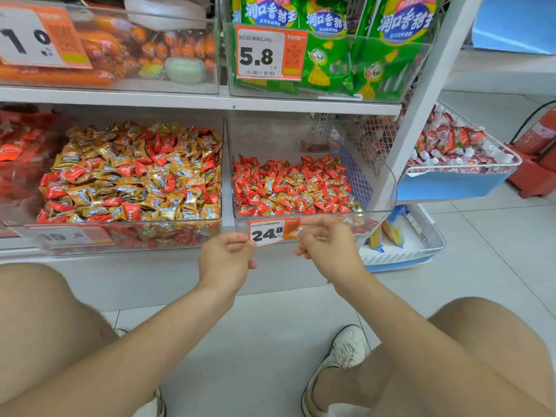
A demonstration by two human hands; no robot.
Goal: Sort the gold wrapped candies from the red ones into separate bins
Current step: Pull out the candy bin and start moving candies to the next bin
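The gold wrapped candies (90, 197) lie heaped and mixed with red ones in the clear left bin (120, 236) on the lower shelf. Beside it, the clear right bin (388, 188) holds mostly red candies (288, 188) with a few gold ones among them. Both hands hang in front of and below the right bin's front wall, apart from the candy. The left hand (225, 257) is curled with its thumb tip at the lower left corner of the price tag (267, 233). The right hand (328, 245) is loosely curled at the tag's right end. Blur hides whether either hand holds anything. Green packets (331, 64) stand on the shelf above, a wire basket (463, 168) sits to the right, and a white shoe (340, 362) rests on the tiled floor.
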